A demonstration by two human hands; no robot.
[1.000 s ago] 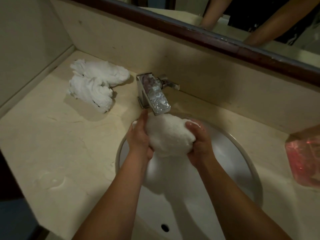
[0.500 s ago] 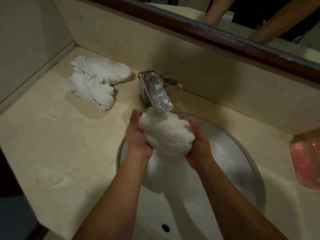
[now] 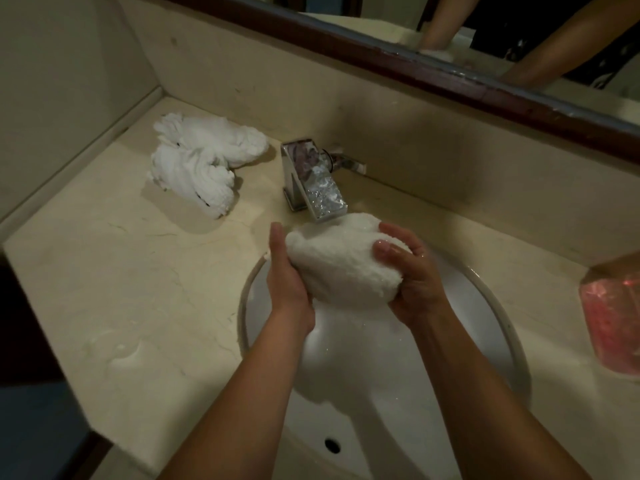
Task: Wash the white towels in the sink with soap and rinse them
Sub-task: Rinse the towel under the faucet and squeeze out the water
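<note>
squeezing now: bunched white towel (image 3: 343,263), fluffy and wet-looking, balled into a rounded lump just under the faucet (image 3: 313,181) spout, held above the sink (image 3: 498,306) basin
towel placement: between both hands, top edge touching or nearly touching the spout lip; cannot tell which
left hand (image 3: 289,271): pressed against the towel's left side, fingers (image 3: 277,237) pointing up toward the faucet, palm wrapped onto the lump
right hand (image 3: 412,271): curled over the towel's right side, thumb on top, fingers tucked underneath, skin shiny with water
forearms: reaching in from the lower edge, converging over the basin
other towels (image 3: 204,161): twisted white heap lying on the desk (image 3: 104,289), left of the faucet, well apart from the sink
soap bottle (image 3: 613,323): pink, translucent, on the desk at the right edge, cut off by the frame
hard to make out: water flow from the spout, blurred by glare on the chrome; right fingertips, hidden under the towel
mirror (image 3: 519,46): dark wooden frame above the backsplash, showing reflected forearms only in part
</note>
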